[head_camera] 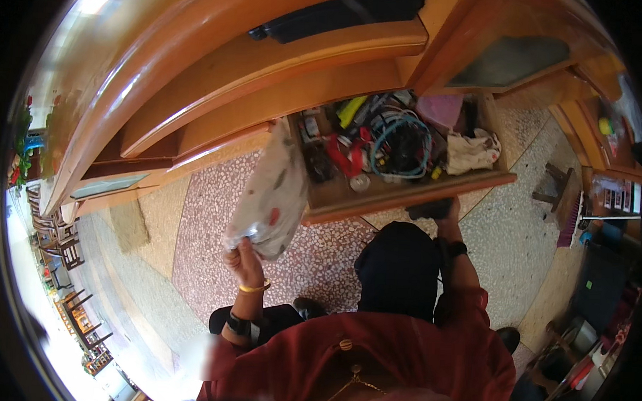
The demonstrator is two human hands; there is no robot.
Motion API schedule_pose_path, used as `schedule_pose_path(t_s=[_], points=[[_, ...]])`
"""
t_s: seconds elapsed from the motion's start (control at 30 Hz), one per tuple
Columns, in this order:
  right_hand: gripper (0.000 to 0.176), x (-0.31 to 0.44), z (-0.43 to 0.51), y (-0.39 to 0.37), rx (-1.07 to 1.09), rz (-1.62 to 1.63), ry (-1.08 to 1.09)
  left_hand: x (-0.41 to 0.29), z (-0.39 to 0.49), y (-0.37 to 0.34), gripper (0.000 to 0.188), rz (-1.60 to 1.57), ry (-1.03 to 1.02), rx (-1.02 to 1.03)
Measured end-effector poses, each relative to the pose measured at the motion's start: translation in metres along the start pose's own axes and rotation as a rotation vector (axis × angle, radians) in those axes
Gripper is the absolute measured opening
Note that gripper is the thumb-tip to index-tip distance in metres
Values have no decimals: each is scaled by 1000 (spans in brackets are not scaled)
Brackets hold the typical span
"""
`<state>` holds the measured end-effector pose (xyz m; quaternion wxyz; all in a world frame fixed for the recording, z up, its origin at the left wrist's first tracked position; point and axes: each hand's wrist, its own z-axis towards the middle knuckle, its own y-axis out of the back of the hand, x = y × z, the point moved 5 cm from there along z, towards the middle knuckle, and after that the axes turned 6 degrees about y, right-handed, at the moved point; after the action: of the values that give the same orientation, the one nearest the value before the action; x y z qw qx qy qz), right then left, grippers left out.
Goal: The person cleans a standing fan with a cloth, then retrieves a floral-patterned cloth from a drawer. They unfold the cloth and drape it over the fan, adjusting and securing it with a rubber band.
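My left hand (pixel 243 262) grips the lower end of a whitish patterned cloth or bag (pixel 273 199), which hangs beside the left side of an open wooden drawer (pixel 406 195). Just below the drawer's front, my right hand (pixel 448 211) is on or around a black object (pixel 429 209); its fingers are partly hidden. Inside the drawer lie a coiled light-blue cable (pixel 374 159) among dark wires, a red strap (pixel 345 158), a yellow-green item (pixel 351 111), a pink item (pixel 440 109) and a crumpled cream cloth (pixel 472 153).
Wooden cabinet shelves (pixel 273 55) arch above the drawer, with a black item (pixel 348 16) on the upper one. To the right are a small wooden stool (pixel 557 190) and a purple-bristled broom (pixel 568 222) on the speckled floor. Wooden chairs (pixel 54 233) stand at the far left.
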<state>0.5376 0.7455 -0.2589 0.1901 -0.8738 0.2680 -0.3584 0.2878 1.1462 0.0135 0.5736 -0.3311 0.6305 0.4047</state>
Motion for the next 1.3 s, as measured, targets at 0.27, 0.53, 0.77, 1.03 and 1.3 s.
schedule_pose_path(t_s=[0.27,0.53,0.77,1.03,1.3], points=[[35,-3,115,-110,163,266,102,7,11,47,19,-100,137,-290],[35,10,180,-187,211,-169,159,-18,21,58,39,-440,261,-112],[30,54,50,-198,444,-866,264,-8,26,105,48,-931,460,52],[32,192,-178,-298,681,-997,648,-60,6,133,48,-1002,479,159],[29,268,-351,-362,608,-985,701,-197,20,125,48,-1011,539,263]])
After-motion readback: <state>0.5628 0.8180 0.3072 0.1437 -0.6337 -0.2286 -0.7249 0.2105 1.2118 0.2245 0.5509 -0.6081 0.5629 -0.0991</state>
